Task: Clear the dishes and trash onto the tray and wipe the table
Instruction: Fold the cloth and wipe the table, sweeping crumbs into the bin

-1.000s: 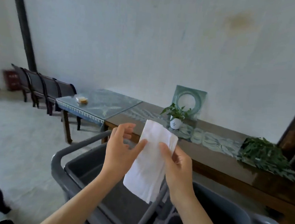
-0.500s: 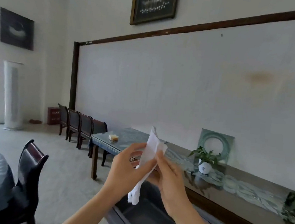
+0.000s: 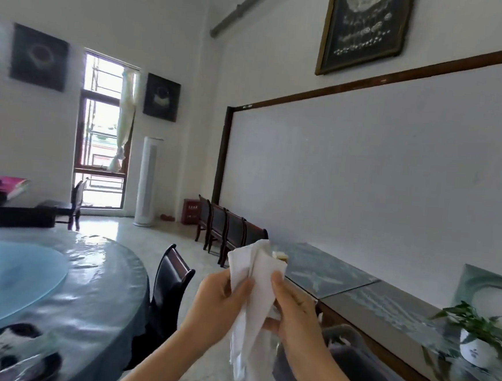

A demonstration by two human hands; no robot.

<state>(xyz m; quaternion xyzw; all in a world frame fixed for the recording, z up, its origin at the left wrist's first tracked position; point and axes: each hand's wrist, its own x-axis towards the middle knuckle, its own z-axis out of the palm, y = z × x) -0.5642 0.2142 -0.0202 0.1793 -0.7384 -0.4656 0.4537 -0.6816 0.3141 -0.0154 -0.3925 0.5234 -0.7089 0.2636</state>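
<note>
A white paper napkin (image 3: pixel 254 305), folded lengthwise and hanging down, is held in front of me at chest height. My left hand (image 3: pixel 218 306) grips its left side with the thumb over the paper. My right hand (image 3: pixel 292 317) pinches its right edge, thumb on top. The round table (image 3: pixel 94 292) with a blue cover under shiny plastic lies at the left, with a glass turntable (image 3: pixel 12 270) on it. Dark dishes (image 3: pixel 15 349) sit at its near edge, blurred. The grey bin of a cart (image 3: pixel 350 360) shows below my right hand.
A dark chair (image 3: pixel 170 280) stands at the round table, close to my left arm. A long wooden sideboard (image 3: pixel 383 327) runs along the right wall with a potted plant (image 3: pixel 478 337) on it. More chairs (image 3: pixel 228 230) line the wall beyond. A white tower fan (image 3: pixel 148 182) stands by the window.
My view has swung left and up, from the cart and sideboard to the room and round table. The napkin went from flat and spread to folded between both hands.
</note>
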